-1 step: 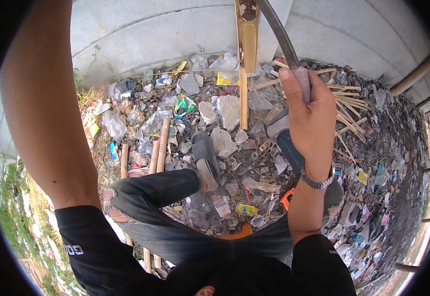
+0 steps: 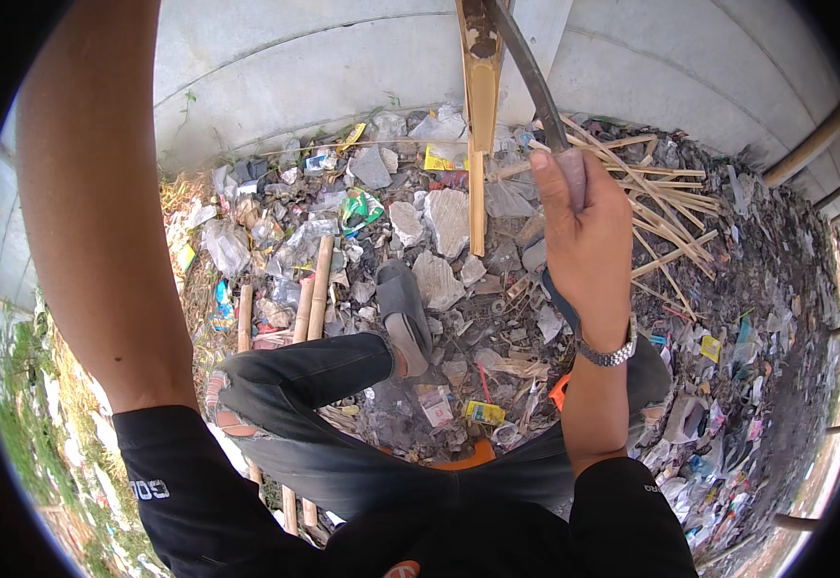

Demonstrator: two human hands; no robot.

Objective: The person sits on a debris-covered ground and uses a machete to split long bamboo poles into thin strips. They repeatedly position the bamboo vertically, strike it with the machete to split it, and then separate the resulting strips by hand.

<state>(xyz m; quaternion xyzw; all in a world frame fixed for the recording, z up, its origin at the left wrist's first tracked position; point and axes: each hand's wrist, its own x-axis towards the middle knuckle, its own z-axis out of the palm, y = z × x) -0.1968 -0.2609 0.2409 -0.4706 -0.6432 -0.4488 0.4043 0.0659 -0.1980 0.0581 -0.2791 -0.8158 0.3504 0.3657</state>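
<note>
My right hand (image 2: 588, 246), with a metal watch on its wrist, is closed around the pale handle of a curved-bladed knife (image 2: 538, 87). The dark blade slants up and left, its upper end overlapping the right edge of an upright split bamboo piece (image 2: 482, 91). Whether blade and bamboo touch up there, I cannot tell. From the bamboo's lower end a narrow strip (image 2: 477, 207) hangs down over the rubble. My left arm stretches up past the top edge, so the left hand is out of sight.
Cut bamboo strips (image 2: 666, 217) lie heaped at the right. Uncut bamboo poles (image 2: 320, 289) rest beside my left leg. Concrete chunks (image 2: 447, 220) and plastic litter cover the ground between my sandalled feet (image 2: 402, 308). A pale panel wall (image 2: 304, 72) stands ahead.
My right hand and the knife have shifted slightly left and down, and the blade's upper end now overlaps the bamboo's edge. My left forearm has shifted slightly right.
</note>
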